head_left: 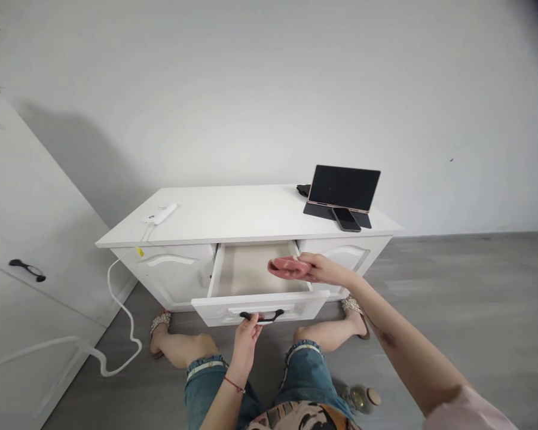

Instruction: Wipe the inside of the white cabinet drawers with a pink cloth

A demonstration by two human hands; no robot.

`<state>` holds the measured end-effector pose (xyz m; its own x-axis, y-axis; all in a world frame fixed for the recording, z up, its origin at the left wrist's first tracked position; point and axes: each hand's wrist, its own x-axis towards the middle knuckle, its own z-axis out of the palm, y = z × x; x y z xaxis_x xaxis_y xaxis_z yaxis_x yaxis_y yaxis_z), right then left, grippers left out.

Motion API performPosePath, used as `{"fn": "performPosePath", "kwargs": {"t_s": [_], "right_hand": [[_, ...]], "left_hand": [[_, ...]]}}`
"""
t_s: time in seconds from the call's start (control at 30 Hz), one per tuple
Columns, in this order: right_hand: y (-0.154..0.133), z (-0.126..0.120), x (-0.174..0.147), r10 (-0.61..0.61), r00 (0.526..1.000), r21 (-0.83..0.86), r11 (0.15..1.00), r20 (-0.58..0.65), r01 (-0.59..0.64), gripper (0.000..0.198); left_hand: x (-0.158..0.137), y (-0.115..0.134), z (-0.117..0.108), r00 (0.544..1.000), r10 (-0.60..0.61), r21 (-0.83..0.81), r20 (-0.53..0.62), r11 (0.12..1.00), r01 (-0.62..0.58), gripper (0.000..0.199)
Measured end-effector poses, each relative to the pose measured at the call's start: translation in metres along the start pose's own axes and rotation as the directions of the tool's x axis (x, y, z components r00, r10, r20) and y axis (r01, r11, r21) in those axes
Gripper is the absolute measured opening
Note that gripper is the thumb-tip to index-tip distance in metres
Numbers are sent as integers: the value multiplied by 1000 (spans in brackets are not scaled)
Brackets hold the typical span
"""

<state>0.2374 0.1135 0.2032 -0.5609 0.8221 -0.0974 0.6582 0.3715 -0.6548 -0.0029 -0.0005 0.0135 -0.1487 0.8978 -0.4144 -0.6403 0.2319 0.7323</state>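
Observation:
In the head view, my left hand [247, 335] is closed on the black handle [273, 317] of the pulled-out white drawer [206, 309]. The drawer's pale inside shows no contents. My right hand [325, 269] grips a folded pink cloth [287, 267] by its right end. The cloth is in the air over the right part of the drawer. Some fingers of the right hand are hidden behind the cloth.
On the white cabinet top [233, 209] stand a tablet [343, 187], a phone [346, 219] and a white power strip [162, 212]. Its white cord [130, 322] hangs to the left. A glass jar [361, 397] stands on the floor by my right leg.

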Motion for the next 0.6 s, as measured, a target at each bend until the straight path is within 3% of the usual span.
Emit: {"fn": "performPosePath", "kwargs": {"t_s": [0.1, 0.27, 0.47, 0.6], "right_hand": [[17, 33, -50, -183, 950, -134, 979, -252, 153, 41], [39, 99, -76, -233, 865, -368, 928, -444, 61, 49], [16, 135, -42, -324, 891, -431, 886, -317, 169, 43], [-12, 162, -11, -356, 893, -417, 881, -275, 223, 33]], "left_hand": [[-3, -2, -3, 1000, -21, -130, 2, 991, 21, 16], [-3, -6, -7, 998, -38, -273, 41, 961, 48, 8], [-6, -8, -4, 998, -22, -304, 61, 952, 39, 11], [-8, -12, -2, 995, 50, -298, 87, 954, -22, 21]]}}
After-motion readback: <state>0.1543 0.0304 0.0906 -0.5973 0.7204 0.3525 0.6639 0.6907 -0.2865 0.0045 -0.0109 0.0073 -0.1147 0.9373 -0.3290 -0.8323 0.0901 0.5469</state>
